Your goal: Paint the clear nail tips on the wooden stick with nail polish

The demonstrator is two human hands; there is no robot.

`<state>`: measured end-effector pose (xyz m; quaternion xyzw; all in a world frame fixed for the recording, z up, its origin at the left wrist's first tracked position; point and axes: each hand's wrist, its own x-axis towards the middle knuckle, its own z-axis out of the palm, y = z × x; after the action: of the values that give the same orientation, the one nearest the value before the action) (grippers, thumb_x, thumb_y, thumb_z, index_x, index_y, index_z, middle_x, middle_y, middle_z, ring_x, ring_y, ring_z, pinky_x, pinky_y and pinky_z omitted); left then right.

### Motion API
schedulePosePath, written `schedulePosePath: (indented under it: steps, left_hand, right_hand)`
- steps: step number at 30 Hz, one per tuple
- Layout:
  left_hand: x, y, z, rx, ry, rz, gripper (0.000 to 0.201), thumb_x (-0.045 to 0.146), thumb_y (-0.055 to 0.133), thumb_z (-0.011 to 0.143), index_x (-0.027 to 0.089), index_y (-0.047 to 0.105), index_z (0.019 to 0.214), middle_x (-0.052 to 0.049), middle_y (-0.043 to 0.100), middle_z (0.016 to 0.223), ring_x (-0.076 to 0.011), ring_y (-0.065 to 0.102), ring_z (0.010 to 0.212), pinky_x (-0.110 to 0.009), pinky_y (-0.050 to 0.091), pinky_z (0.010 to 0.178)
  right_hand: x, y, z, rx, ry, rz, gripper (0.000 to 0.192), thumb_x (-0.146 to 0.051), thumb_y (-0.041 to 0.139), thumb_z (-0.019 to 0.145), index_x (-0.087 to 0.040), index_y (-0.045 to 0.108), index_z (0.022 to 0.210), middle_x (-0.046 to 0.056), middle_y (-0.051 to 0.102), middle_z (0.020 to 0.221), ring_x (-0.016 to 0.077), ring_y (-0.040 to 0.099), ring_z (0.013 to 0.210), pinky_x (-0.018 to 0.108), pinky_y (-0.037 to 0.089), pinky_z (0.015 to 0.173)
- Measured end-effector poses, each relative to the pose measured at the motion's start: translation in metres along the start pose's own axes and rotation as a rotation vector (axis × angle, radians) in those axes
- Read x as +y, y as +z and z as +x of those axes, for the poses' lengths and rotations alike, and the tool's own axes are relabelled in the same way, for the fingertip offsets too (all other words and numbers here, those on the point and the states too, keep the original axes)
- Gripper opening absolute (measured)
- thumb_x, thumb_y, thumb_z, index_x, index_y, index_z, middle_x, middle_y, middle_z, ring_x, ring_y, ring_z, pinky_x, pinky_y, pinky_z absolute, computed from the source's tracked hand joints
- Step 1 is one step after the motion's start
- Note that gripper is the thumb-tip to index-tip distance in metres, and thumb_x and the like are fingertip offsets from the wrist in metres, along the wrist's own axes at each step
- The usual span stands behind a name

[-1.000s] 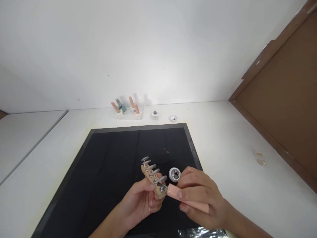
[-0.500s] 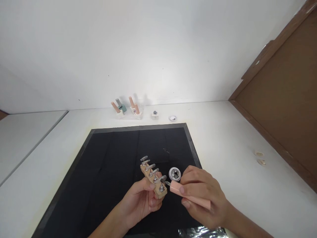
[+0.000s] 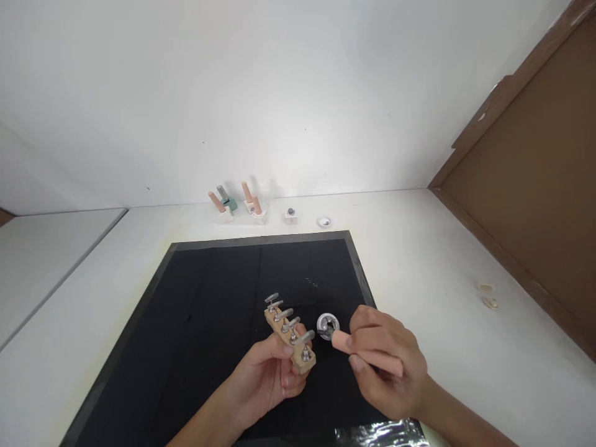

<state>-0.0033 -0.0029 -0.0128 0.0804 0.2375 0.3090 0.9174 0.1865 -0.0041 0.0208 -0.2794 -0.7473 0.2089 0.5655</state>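
Note:
My left hand (image 3: 267, 375) is closed round a light wooden nail-tip stand (image 3: 303, 361). Several clear, greyish false nails (image 3: 305, 338) sit on its small metal posts, in a slanting row. Between the fingers of my right hand (image 3: 388, 363) is a nail polish brush (image 3: 367, 357) with a pink cap handle. Its dark bristle end points left, just right of the nearest false nail and apart from it. Behind the brush tip, a small round white dish (image 3: 328, 325) with dark, silvery contents rests on the black mat (image 3: 209, 323).
Along the wall stand several polish bottles with pink caps (image 3: 216, 202), a green bottle (image 3: 228, 202), an uncapped bottle (image 3: 291, 216) and a small white lid (image 3: 324, 221). Two small beige pieces (image 3: 490, 302) lie at right. Shiny clear film (image 3: 382, 434) covers the mat's front edge.
My right hand has drawn the brush to the right, away from the nearest false nail. The left hand and the stand have barely moved.

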Motion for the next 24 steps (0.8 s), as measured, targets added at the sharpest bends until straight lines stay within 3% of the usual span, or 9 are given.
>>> schedulePosePath:
  steps: [3,8,13,19,24]
  left_hand:
    - [0.0002,0.0005,0.0004,0.006,-0.005,0.000,0.019,0.011,0.059,0.064,0.013,0.060,0.083,0.001,0.053,0.055,-0.0042,0.041,0.041,-0.016,0.022,0.040]
    - [-0.0001,-0.0009,0.0006,0.018,-0.002,0.028,0.019,0.012,0.058,0.065,0.014,0.059,0.084,0.001,0.052,0.052,-0.0041,0.040,0.040,-0.017,0.022,0.042]
    - [-0.0005,-0.0017,-0.0001,0.029,0.007,0.042,0.022,0.011,0.059,0.064,0.014,0.059,0.085,0.001,0.053,0.058,-0.0040,0.041,0.041,-0.017,0.022,0.041]
    - [-0.0007,0.0015,0.0002,0.052,0.001,0.067,0.018,0.011,0.059,0.063,0.014,0.059,0.081,0.001,0.054,0.053,-0.0039,0.041,0.039,-0.016,0.022,0.041]
    - [-0.0020,0.0022,-0.0001,0.056,0.010,0.167,0.015,0.014,0.060,0.064,0.015,0.059,0.079,0.001,0.053,0.054,-0.0046,0.041,0.039,-0.017,0.022,0.040]
  right_hand:
    - [0.0006,0.0006,0.0004,0.023,-0.022,0.051,0.032,-0.003,0.048,0.068,-0.019,0.056,0.093,0.001,0.052,0.063,0.0154,0.047,0.052,0.028,0.040,0.044]
    - [0.0000,0.0033,0.0001,-0.076,-0.090,0.063,0.035,-0.002,0.049,0.068,-0.018,0.056,0.099,0.003,0.057,0.067,0.0160,0.053,0.056,0.029,0.045,0.048]
    - [-0.0006,0.0019,-0.0040,0.041,0.011,0.006,0.029,-0.002,0.046,0.069,-0.020,0.055,0.091,0.001,0.053,0.061,0.0157,0.046,0.050,0.029,0.038,0.044]
    - [-0.0020,0.0030,0.0004,-0.081,-0.050,0.088,0.032,-0.003,0.049,0.068,-0.018,0.055,0.095,0.003,0.056,0.067,0.0153,0.051,0.054,0.028,0.043,0.047]
    - [-0.0014,0.0041,-0.0051,0.053,0.035,0.028,0.025,-0.003,0.044,0.070,-0.022,0.052,0.084,0.001,0.053,0.060,0.0157,0.045,0.048,0.029,0.037,0.044]
